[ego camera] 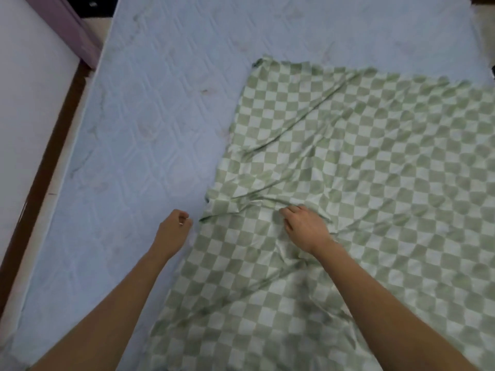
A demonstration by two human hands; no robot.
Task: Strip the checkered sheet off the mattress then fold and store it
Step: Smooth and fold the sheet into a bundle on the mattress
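- Right hand, seen from the head camera, rests on the checkered sheet. Its fingers bend down onto a creased ridge of cloth; whether they pinch it I cannot tell.
- Left hand sits on the bare mattress, just beside the sheet's near-left corner. Its fingers are curled in and hold nothing.
- The sheet lies rumpled over the right part of the mattress, and the left part is uncovered.
- Stripping looks done and folding seems to have begun. Smoothing, further folds and storing are left.
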